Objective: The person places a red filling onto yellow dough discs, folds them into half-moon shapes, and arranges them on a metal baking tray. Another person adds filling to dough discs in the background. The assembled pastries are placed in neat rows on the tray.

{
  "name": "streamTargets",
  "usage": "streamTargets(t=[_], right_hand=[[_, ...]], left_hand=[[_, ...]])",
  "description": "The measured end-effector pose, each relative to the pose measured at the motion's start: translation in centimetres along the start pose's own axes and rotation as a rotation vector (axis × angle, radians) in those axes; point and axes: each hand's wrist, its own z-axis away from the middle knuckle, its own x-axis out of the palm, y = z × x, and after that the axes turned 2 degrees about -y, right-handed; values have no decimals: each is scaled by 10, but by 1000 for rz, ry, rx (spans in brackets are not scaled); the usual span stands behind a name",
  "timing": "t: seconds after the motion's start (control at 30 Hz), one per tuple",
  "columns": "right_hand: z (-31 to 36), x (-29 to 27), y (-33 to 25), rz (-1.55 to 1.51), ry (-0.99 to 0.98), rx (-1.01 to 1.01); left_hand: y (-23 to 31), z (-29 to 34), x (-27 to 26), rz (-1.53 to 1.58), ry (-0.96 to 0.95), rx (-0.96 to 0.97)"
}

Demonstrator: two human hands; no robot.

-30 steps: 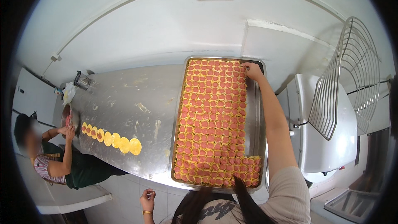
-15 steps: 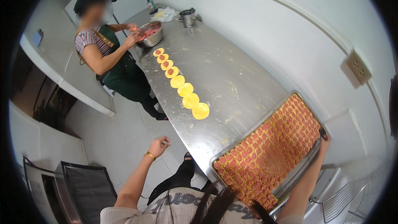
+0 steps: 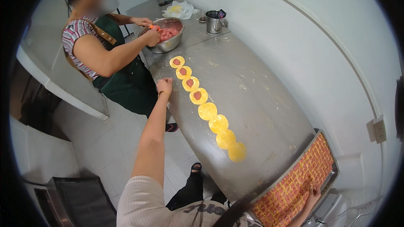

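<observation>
My left hand (image 3: pixel 165 85) is stretched forward to the table's left edge, beside a row of round yellow dough wrappers (image 3: pixel 207 111). Its fingers are curled together, and nothing shows clearly in them. Pink meat dabs (image 3: pixel 198 95) sit on the far wrappers; the near ones are bare and overlap. My right hand (image 3: pixel 314 195) is low over a metal tray (image 3: pixel 335 172), its fingers pinched together close to the tightly packed dumplings (image 3: pixel 290 185) of yellow dough and pink filling. Whether it grips one cannot be made out.
Across the corner, a co-worker in a green apron (image 3: pixel 122 82) works with an orange-handled tool (image 3: pixel 155 28) over a steel bowl (image 3: pixel 166 47) of pink meat. A metal pot (image 3: pixel 214 26) and a white plastic bag (image 3: pixel 180 10) stand beyond. The wall (image 3: pixel 286 59) borders the right side.
My left hand has moved from above the floor up to the table edge by the far wrappers. My right hand has left the tray's far corner and come over the dumplings. The view has shifted.
</observation>
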Motion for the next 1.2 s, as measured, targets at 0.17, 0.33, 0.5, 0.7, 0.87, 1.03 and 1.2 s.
streamTargets(t=[0.17,0.33,0.5,0.7,0.87,1.03,1.2], right_hand=[[60,50,-66,35,-72,85],[81,77,-116,139,-139,80],[87,93,-146,210,-123,54],[92,114,-178,179,-186,25],[95,153,-218,78,-329,-82],[113,227,-243,-372,-528,89],[141,277,-226,-1048,-635,484]], left_hand=[[6,-75,31,-131,13,-95],[22,-100,46,-159,-15,-107],[18,-119,52,93,-139,-221],[-5,-125,64,1293,-229,-482],[7,-73,26,1565,-539,-472],[47,70,-7,1526,-1114,-548],[66,238,-19,1291,-1587,-540]])
